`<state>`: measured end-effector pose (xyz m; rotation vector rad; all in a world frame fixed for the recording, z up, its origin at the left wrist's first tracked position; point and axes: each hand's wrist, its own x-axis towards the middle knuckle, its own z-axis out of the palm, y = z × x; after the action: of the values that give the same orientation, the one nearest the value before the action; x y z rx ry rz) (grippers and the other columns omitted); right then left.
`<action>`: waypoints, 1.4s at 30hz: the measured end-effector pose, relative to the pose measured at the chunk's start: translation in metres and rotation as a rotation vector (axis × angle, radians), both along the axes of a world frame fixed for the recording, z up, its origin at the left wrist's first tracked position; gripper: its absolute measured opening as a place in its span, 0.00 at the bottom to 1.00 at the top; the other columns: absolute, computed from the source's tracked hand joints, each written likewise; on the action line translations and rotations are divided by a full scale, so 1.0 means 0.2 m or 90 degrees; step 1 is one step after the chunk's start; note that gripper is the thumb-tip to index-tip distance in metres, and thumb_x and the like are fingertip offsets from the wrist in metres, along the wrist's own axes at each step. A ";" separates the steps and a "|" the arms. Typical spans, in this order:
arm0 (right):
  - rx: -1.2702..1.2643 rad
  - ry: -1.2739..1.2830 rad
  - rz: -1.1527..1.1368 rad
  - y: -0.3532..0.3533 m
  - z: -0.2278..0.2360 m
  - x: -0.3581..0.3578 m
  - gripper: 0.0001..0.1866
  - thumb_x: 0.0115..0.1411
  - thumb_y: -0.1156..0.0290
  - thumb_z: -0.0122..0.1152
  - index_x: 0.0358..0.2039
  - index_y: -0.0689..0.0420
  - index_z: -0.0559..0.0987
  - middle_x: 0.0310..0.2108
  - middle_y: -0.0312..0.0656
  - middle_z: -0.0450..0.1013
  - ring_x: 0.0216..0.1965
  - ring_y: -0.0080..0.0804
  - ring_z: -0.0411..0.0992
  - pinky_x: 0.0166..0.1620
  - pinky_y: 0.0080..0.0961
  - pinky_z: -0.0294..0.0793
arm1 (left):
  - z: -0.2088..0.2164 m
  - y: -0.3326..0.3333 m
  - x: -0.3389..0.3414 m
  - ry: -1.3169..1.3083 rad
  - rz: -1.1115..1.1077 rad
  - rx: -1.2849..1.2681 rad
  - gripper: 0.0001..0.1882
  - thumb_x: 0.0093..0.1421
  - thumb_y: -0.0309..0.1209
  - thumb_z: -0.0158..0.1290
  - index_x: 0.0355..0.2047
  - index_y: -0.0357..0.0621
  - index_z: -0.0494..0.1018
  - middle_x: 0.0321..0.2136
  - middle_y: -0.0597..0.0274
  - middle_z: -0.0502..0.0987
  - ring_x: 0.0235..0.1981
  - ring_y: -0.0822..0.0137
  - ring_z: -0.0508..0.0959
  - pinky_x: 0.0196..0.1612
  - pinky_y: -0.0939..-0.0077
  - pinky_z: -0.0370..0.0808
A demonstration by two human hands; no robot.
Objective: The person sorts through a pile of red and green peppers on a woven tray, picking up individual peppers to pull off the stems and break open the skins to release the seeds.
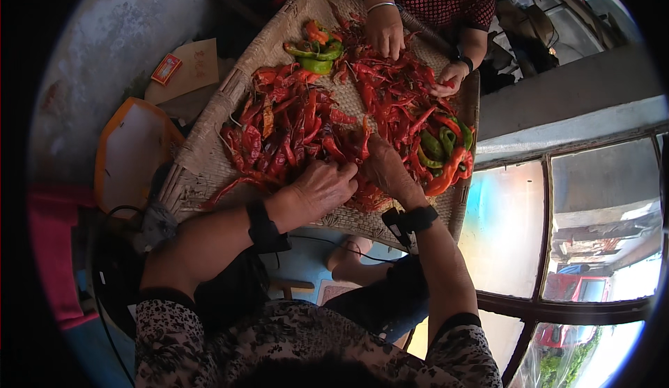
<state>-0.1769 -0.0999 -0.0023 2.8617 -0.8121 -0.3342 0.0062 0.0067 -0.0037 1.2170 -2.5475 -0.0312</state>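
Dried red chili peppers (pixel 282 126) lie heaped on a large woven tray (pixel 240 74), with a bare strip between two piles. My left hand (pixel 324 187) is at the near edge of the left pile, fingers curled and pinched together; what lies between them is hidden. Close beside it, my right hand (pixel 389 170) is closed, with a red chili pepper (pixel 364 140) at its fingertips. Curled green peppers (pixel 316 57) sit at the far left of the heap. More green peppers (pixel 435 145) and a plump orange-red pepper (pixel 449 173) lie right of my right hand.
Across the tray, another person's hands (pixel 385 31) reach into the chilies. Left of the tray are an orange-rimmed container (pixel 132 154), a piece of cardboard (pixel 191 71) and a small red box (pixel 166 69). A paned window (pixel 509 227) stands at right, and a thin cable (pixel 341 243) runs below the tray.
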 end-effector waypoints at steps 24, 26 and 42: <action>0.078 -0.486 -0.256 0.23 0.20 -0.14 0.08 0.54 0.73 0.57 0.36 0.60 0.76 0.27 0.48 0.74 0.30 0.44 0.75 0.32 0.34 0.73 | 0.08 -0.01 0.01 0.094 0.000 -0.030 0.07 0.48 0.20 0.54 0.27 0.38 0.68 0.29 0.57 0.66 0.28 0.62 0.73 0.27 0.68 0.75; 0.063 -0.533 -0.247 0.24 0.27 -0.13 0.08 0.55 0.74 0.57 0.36 0.60 0.76 0.26 0.47 0.74 0.29 0.40 0.75 0.31 0.32 0.73 | 0.09 -0.02 0.02 0.113 0.010 -0.018 0.08 0.48 0.20 0.55 0.29 0.38 0.69 0.29 0.57 0.66 0.29 0.61 0.74 0.29 0.67 0.76; 0.517 -0.684 -0.427 0.19 0.40 -0.26 0.10 0.61 0.67 0.58 0.33 0.62 0.77 0.26 0.33 0.71 0.28 0.19 0.69 0.31 0.21 0.70 | 0.06 0.01 0.01 0.228 0.066 -0.007 0.25 0.55 0.27 0.57 0.54 0.39 0.65 0.44 0.51 0.70 0.38 0.55 0.77 0.36 0.64 0.79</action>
<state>-0.2280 -0.0611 0.0776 3.2224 -2.2379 1.2115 0.0077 0.0084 0.0080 1.2138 -2.1719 -0.1940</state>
